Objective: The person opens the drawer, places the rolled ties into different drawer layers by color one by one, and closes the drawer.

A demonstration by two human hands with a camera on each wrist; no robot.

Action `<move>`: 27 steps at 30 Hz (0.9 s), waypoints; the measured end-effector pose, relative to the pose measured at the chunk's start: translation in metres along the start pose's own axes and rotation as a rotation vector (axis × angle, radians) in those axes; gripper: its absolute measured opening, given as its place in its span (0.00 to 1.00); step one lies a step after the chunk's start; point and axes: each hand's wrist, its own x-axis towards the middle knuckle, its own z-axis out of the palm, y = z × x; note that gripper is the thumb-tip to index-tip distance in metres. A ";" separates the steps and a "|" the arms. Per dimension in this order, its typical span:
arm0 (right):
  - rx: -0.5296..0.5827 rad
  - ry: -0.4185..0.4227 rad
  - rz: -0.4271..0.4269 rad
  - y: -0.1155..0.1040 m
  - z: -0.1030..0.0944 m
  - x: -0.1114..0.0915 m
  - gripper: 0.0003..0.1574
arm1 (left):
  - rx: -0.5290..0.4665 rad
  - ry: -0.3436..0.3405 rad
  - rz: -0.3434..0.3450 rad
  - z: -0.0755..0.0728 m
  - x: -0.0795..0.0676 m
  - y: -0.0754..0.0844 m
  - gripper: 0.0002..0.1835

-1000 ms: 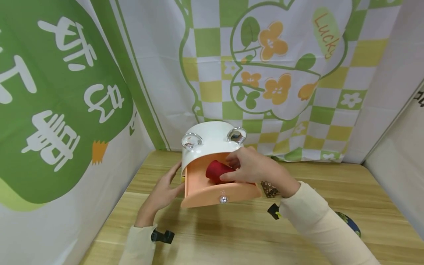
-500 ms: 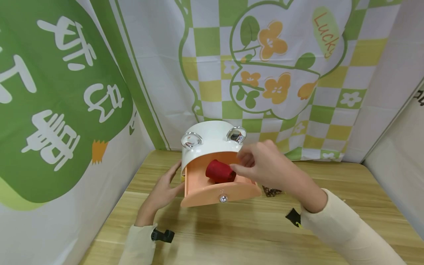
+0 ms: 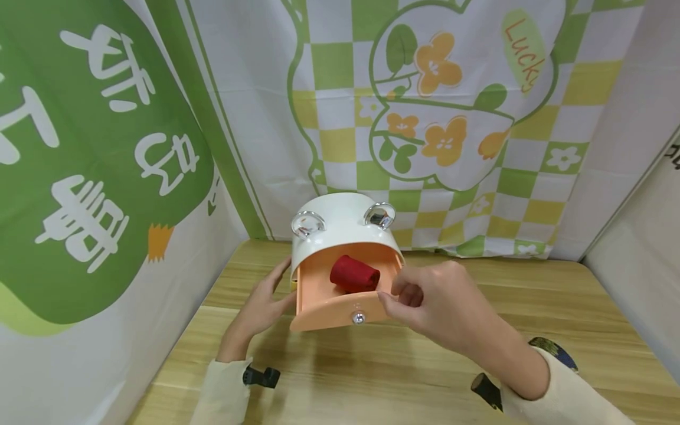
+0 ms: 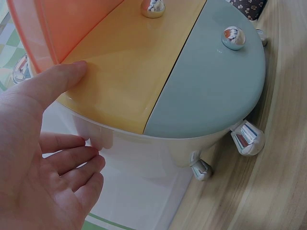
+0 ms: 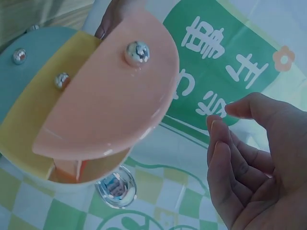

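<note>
A small white cabinet (image 3: 340, 218) stands on the table with its peach top drawer (image 3: 319, 316) pulled out. Inside that drawer lies a red roll (image 3: 353, 274), which looks like rolled cloth. My left hand (image 3: 264, 307) is at the cabinet's left side; in the left wrist view its thumb touches the yellow drawer front (image 4: 129, 67) and its fingers lie by the white side wall. Beside the drawer's right front corner is my right hand (image 3: 441, 301), fingers loosely bent and holding nothing. The right wrist view shows that hand (image 5: 254, 163) apart from the peach front.
Silver ring-shaped ears (image 3: 379, 216) top the cabinet, and a blue-grey drawer front (image 4: 211, 81) sits below the yellow one. A dark patterned item (image 3: 552, 352) lies at the right, partly behind the right sleeve. Printed curtains (image 3: 478, 136) enclose the wooden table (image 3: 340, 378).
My right hand has let go of the red roll, leaving it in the peach drawer, and has drawn back right and down past the drawer front. My left hand stays in place.
</note>
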 end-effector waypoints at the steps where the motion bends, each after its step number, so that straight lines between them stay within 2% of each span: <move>1: 0.003 0.005 -0.003 0.000 0.003 -0.003 0.15 | 0.000 -0.001 -0.001 0.000 0.000 0.000 0.45; 8: 0.096 0.053 0.012 0.004 0.036 -0.022 0.13 | -0.004 0.002 -0.004 -0.001 -0.001 0.001 0.45; 12: 0.114 0.117 -0.007 0.004 0.061 -0.031 0.13 | -0.011 0.003 0.001 0.000 0.000 0.001 0.46; 17: 0.033 0.228 -0.014 -0.001 0.084 -0.038 0.15 | -0.025 0.002 -0.006 0.002 0.000 0.002 0.45; 27: -0.184 0.343 0.029 -0.007 0.104 -0.037 0.19 | -0.026 -0.003 -0.013 0.000 0.001 0.002 0.45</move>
